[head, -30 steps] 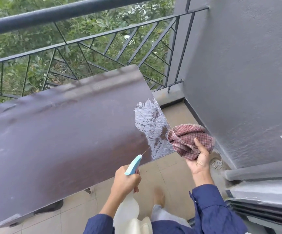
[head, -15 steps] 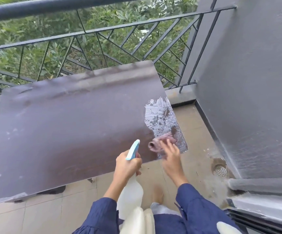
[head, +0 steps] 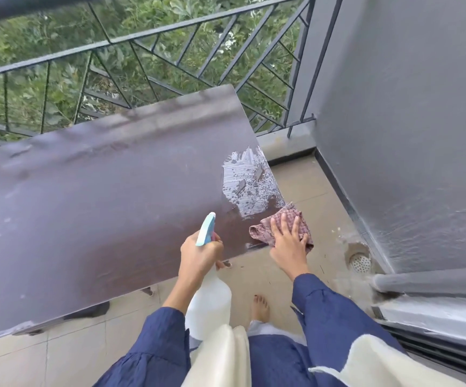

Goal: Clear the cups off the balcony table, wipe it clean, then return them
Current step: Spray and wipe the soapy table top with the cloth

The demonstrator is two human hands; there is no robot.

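Head view. Step in hand, by my reading: wiping, at the near right corner of the table (head: 100, 213).

Right grip (head: 286, 241) lies palm-down on the checked cloth (head: 261, 231). Its fingers are straight and spread, pressing rather than clutching, and nothing is closed inside it. A flat hand is probably chosen to spread pressure over the bunched cloth and drag it across the surface. The cloth sits under palm and fingers, with a fold sticking out to the left and a corner showing past the fingertips. Its right part covers the table corner and seems to overhang it.

Wet streaked patch (head: 248, 185) lies just beyond the cloth, toward the railing (head: 170, 29). Touching or only near, I cannot tell.

Left grip (head: 198, 255) is wrapped round the neck of the spray bottle (head: 211, 303). The blue nozzle points up and over the table, and the white body hangs below the table's near edge. Probably held ready for another squirt.

Pale dusty marks show at the table's far left.

Cups: none in view, so I cannot tell where they stand.

Judgement: wipe barely begun; returning the cups is well off.
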